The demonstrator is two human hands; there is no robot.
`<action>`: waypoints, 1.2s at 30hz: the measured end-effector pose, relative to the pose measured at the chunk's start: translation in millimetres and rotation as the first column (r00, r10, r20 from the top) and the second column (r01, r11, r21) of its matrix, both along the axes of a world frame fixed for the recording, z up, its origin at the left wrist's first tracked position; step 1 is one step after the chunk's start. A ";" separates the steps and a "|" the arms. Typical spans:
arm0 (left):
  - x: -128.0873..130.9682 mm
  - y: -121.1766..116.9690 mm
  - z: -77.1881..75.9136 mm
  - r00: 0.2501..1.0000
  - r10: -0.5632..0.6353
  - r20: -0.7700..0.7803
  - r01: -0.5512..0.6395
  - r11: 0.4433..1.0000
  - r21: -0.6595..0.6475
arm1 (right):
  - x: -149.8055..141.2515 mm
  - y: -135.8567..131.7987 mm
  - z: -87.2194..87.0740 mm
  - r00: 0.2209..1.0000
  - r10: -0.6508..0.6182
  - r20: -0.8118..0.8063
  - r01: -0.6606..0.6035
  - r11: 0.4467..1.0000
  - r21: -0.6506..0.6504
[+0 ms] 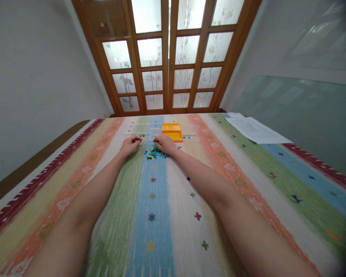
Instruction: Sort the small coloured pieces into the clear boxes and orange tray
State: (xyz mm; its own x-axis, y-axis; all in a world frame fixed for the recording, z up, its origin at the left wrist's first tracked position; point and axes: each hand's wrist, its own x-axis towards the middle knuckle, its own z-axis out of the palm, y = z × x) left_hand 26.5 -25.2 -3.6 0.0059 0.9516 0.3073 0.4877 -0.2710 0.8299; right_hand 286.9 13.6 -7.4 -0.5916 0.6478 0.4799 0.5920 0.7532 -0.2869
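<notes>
Pieces (154,154) mostly lay heaped, a few in clear trays (193,135); your left hand (129,145) and right hand (167,144) were curled, any grip impossible to tell.

Papers (257,130) right side — faint printed lines, too small to read.

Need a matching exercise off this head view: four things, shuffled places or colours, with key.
Things:
1. Left hand
2. Orange-yellow tray
3. Pile of small pieces
4. Printed sheet

Descriptions:
A. Mixed colours, loosely heaped
B. White, flat at the right side of the table
C. Bare, just left of the heap
D. One solid colour, beyond the heap

Pairs: 1-C; 2-D; 3-A; 4-B
</notes>
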 end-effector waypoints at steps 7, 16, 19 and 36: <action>9.5 -22.4 18.8 0.857 -0.442 -0.264 0.410 0.896 -0.167 | -0.1 -0.6 1.0 1.000 0.003 -0.002 -0.003 1.000 -0.003; 9.8 -23.7 22.0 0.825 -0.471 -0.313 0.444 0.882 -0.159 | -0.5 -2.0 2.7 1.000 -0.003 -0.010 0.003 1.000 0.001; 9.3 -23.7 21.7 0.832 -0.433 -0.347 0.412 0.901 -0.135 | -0.4 -2.4 3.0 1.000 -0.005 -0.008 0.005 1.000 -0.008; 18.8 -23.8 17.0 0.844 -0.322 -0.429 0.342 0.939 -0.032 | -0.5 -3.9 6.8 0.999 0.020 0.042 -0.020 1.000 0.006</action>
